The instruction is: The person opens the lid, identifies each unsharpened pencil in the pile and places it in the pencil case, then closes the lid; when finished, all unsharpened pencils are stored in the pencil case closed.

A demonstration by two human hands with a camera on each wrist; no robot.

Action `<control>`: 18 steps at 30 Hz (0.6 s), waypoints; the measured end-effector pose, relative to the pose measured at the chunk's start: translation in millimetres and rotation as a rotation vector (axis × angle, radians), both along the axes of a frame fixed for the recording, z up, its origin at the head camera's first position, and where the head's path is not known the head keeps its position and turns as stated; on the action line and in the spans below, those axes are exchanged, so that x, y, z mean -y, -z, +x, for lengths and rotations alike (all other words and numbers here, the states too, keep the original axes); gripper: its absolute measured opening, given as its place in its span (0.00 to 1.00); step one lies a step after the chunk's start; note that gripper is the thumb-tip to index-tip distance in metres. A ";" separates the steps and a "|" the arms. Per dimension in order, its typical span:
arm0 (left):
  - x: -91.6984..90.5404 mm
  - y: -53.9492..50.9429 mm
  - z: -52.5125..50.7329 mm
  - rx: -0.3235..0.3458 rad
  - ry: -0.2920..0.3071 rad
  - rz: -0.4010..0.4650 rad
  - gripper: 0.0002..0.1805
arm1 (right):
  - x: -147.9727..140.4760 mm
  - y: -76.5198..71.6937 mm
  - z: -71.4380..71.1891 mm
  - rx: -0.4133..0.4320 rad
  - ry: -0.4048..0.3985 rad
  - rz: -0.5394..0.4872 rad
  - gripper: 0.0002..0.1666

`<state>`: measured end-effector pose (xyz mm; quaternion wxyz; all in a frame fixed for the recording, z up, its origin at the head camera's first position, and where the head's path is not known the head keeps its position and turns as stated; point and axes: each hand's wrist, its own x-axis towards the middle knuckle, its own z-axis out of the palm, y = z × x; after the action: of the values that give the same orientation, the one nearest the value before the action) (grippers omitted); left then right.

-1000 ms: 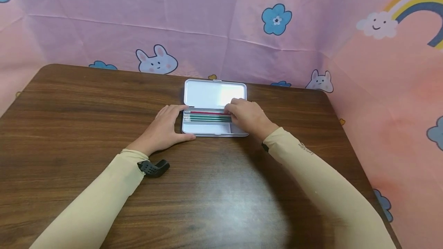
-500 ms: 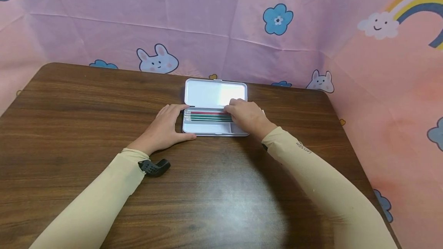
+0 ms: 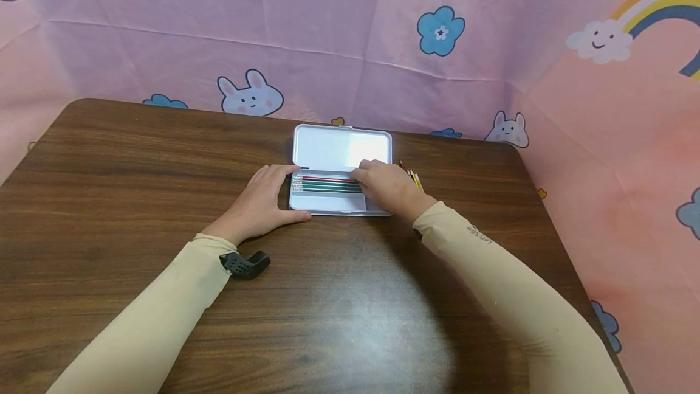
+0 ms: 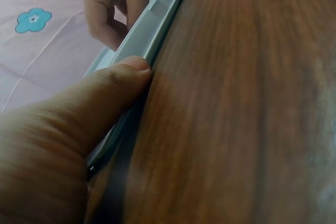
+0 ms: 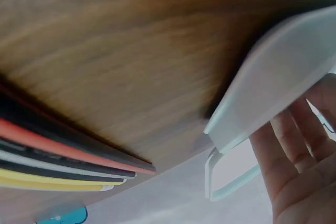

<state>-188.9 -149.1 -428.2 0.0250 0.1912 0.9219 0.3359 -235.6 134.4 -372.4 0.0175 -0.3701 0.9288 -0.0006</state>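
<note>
A white pencil case point(image 3: 326, 202) lies with its lid point(image 3: 322, 148) laid back near the far edge of the table. Inside, several green pencils point(image 3: 328, 186) and a red pencil point(image 3: 325, 179) run lengthwise in the rear compartment. My left hand point(image 3: 257, 202) holds the case's left end, thumb on the front edge, fingers toward the hinge side. In the left wrist view the thumb presses the case wall point(image 4: 157, 19). My right hand point(image 3: 389, 187) reaches into the right part of the case with bent fingers over the pencils. Whether its fingertips pinch a pencil is hidden.
Several more pencils point(image 3: 414, 177) lie on the brown wooden table point(image 3: 306, 297) to the right of the case, partly behind my right hand. The right wrist view shows them as dark, red and yellow pencils point(image 5: 63, 153). A patterned pink cloth point(image 3: 322, 41) hangs behind the table.
My right hand has shifted slightly left over the pencils, and the loose pencils beside the case have come into sight. My left hand keeps its place on the case.
</note>
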 end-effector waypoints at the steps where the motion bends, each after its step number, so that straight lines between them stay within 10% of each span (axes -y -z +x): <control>1: 0.0 -0.1 -0.1 0.000 0.000 -0.001 0.56 | -0.9 -0.2 -0.1 0.006 -0.001 -0.005 0.14; 11: -1.5 -1.6 1.1 0.007 -0.001 0.001 0.56 | -24.0 -9.7 8.2 0.021 -0.070 -0.143 0.15; 18: -1.5 -1.3 -0.4 0.002 -0.006 0.006 0.55 | -66.0 -26.1 19.9 0.056 0.122 -0.258 0.19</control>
<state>-189.3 -147.6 -426.8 0.0243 0.1884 0.9215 0.3387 -215.7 200.4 -346.3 -0.0044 -0.3118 0.9410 -0.1312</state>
